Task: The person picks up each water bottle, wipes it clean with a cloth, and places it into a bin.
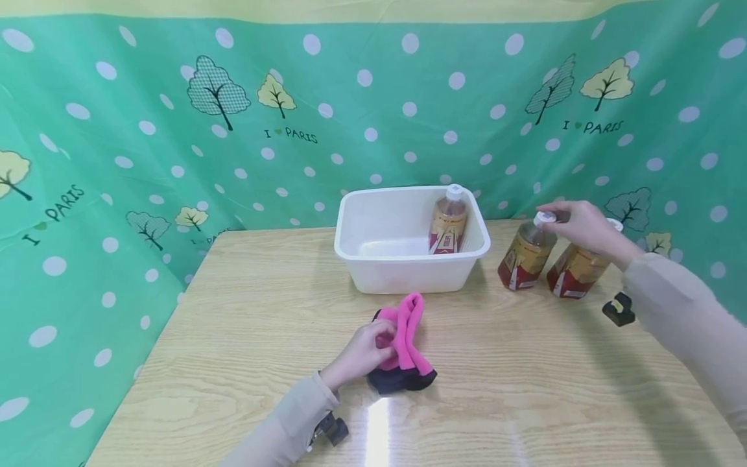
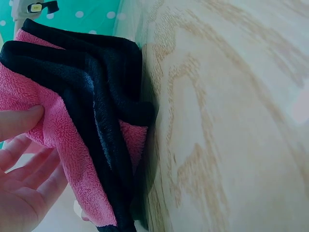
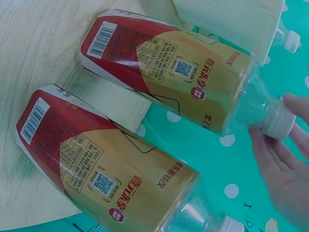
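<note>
My left hand pinches a folded pink cloth with black edging near the front middle of the table. In the left wrist view the thumb lies on the pink pile of the cloth, with the other fingers behind it. At the right, my right hand grips the white cap of a drink bottle with a red and gold label. The right wrist view shows thumb and fingers around that cap. A matching second bottle stands just to its right, its top partly behind my hand.
A white plastic tub stands at the back middle of the wooden table. One more such bottle stands inside it at the right end. A green dotted curtain hangs behind the table and down its left side.
</note>
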`<move>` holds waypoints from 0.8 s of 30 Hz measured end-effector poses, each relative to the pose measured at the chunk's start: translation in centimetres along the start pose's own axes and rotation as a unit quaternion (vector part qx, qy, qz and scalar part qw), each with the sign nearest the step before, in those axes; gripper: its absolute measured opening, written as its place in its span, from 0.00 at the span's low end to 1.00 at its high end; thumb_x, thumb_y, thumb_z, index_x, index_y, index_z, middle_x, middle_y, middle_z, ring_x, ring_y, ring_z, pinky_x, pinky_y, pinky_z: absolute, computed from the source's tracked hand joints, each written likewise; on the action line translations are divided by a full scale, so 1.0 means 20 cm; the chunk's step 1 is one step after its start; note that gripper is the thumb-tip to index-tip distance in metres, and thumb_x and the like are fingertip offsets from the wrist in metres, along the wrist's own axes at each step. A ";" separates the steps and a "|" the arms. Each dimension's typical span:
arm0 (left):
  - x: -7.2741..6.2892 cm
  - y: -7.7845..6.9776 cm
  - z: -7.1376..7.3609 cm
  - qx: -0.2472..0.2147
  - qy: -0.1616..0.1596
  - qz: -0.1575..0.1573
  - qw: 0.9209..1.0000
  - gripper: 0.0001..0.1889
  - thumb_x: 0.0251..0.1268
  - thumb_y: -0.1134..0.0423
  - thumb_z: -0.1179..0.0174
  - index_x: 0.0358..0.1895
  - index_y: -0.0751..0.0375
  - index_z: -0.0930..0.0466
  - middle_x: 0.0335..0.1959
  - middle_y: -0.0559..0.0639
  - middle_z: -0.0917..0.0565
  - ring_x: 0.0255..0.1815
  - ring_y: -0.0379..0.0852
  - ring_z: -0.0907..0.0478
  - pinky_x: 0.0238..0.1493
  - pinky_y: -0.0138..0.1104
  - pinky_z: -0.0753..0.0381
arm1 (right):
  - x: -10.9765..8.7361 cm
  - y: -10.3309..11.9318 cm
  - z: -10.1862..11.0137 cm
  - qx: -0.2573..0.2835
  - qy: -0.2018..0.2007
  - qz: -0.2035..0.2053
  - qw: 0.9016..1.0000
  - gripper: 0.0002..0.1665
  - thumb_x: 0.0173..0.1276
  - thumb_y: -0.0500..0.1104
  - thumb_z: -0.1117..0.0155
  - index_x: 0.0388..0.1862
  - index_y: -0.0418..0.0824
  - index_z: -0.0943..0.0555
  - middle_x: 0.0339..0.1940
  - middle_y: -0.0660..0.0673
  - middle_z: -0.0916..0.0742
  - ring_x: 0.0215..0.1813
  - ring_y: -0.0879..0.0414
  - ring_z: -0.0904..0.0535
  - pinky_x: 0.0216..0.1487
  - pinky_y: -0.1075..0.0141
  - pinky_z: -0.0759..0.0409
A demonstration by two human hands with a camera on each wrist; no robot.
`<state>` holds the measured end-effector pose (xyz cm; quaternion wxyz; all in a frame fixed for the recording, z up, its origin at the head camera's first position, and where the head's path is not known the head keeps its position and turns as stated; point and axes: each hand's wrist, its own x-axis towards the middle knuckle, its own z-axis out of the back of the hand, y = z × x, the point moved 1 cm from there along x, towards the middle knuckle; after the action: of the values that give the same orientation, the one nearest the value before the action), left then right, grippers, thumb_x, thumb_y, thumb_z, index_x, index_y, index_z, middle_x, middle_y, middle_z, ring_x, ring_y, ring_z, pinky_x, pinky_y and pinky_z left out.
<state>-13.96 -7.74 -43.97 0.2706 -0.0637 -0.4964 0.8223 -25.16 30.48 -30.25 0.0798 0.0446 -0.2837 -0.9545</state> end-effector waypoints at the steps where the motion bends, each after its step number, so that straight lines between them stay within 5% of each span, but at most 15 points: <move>1: 0.00 0.00 0.00 -0.002 0.000 0.001 1.000 0.08 0.46 0.77 0.43 0.32 0.66 0.24 0.38 0.53 0.23 0.42 0.48 0.25 0.42 0.28 0.22 | 0.00 0.00 0.00 0.000 -0.002 0.002 1.000 0.33 0.64 0.52 0.49 0.61 0.32 0.36 0.56 0.29 0.30 0.55 0.35 0.34 0.51 0.41 0.33; 18: 0.00 0.00 0.01 -0.007 -0.002 0.023 1.000 0.09 0.47 0.77 0.43 0.34 0.66 0.24 0.39 0.53 0.23 0.43 0.48 0.25 0.43 0.30 0.22 | -0.04 0.05 0.01 0.004 -0.049 0.013 0.999 0.34 0.62 0.54 0.45 0.59 0.32 0.33 0.51 0.28 0.25 0.49 0.40 0.27 0.43 0.52 0.23; 24: -0.02 -0.14 0.05 -0.010 0.000 0.029 1.000 0.08 0.46 0.80 0.44 0.33 0.70 0.25 0.37 0.57 0.23 0.41 0.53 0.24 0.43 0.38 0.21 | -0.11 0.12 0.03 -0.013 -0.058 0.028 0.998 0.33 0.60 0.54 0.44 0.57 0.32 0.31 0.49 0.29 0.23 0.46 0.42 0.25 0.34 0.69 0.24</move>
<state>-12.95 -7.59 -41.11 0.2462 -0.0804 -0.5031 0.8245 -22.86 29.15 -28.24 0.0905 -0.0198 -0.2767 -0.9565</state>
